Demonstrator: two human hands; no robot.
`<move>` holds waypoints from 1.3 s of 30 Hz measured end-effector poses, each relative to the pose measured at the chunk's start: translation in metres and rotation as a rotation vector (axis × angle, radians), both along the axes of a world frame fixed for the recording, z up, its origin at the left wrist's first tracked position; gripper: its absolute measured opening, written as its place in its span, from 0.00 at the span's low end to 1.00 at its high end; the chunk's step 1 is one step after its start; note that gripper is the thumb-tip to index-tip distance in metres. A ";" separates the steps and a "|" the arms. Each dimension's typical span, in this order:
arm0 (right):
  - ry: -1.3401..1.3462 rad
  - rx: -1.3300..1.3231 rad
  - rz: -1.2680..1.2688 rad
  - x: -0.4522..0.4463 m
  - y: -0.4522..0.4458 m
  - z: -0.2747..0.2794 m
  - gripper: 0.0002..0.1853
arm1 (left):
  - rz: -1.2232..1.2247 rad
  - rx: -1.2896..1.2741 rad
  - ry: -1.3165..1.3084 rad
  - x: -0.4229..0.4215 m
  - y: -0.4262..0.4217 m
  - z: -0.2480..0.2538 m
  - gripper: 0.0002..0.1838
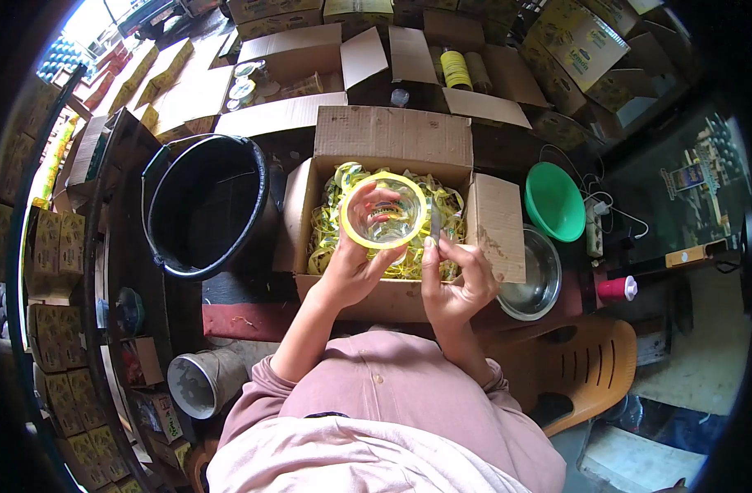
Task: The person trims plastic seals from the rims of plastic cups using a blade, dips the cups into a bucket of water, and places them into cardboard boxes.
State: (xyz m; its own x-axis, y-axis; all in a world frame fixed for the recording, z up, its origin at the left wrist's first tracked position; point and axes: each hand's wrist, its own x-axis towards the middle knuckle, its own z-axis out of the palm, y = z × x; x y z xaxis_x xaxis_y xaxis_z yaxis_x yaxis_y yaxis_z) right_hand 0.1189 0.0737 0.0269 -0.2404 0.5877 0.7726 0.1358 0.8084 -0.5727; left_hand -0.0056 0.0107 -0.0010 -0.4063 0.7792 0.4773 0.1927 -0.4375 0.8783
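My left hand [353,269] is wrapped round a clear plastic cup [401,215] with a yellow rim, its open mouth facing me. Its fingers show through the clear wall. Close by the cup's right side, my right hand [460,283] pinches a thin grey blade [436,222] between thumb and fingers. The blade stands upright near the yellow rim; whether it touches the rim I cannot tell. Both hands are above an open cardboard box [392,135], in which yellow plastic strips [450,197] lie in a tangled heap.
A black bucket [265,205] stands left of the box. To the right are a green bowl [554,201], a clear basin [549,287] and a pink thread spool [613,289]. Behind lie open cartons, one with yellow stacked cups [456,70]. An orange chair [590,361] is at lower right.
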 end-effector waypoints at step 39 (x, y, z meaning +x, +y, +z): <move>-0.006 0.035 -0.034 0.006 0.007 -0.006 0.10 | -0.032 -0.059 0.104 0.008 -0.001 0.004 0.38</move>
